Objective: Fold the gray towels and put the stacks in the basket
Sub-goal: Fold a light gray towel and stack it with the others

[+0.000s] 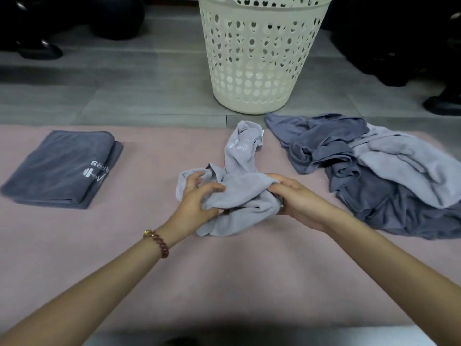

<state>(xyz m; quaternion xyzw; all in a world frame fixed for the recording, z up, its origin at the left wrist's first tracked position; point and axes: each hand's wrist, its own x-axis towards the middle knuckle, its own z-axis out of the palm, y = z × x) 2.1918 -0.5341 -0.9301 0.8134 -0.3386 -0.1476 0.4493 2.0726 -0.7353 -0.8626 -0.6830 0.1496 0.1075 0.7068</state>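
Note:
A crumpled light gray towel (239, 171) lies in the middle of the pink mat (149, 245). My left hand (197, 203) grips its left side, fingers curled into the cloth. My right hand (296, 198) holds its right end, fingers closed round a bunched fold. A folded dark gray towel (62, 168) with white lettering lies flat at the left of the mat. A heap of unfolded dark and light gray towels (374, 171) sits at the right. The cream perforated basket (259, 58) stands upright on the floor beyond the mat.
Gray floor tiles (124, 96) run behind the mat. Dark shoes and legs (37, 48) stand at the far left, and more dark shapes (439, 103) at the far right.

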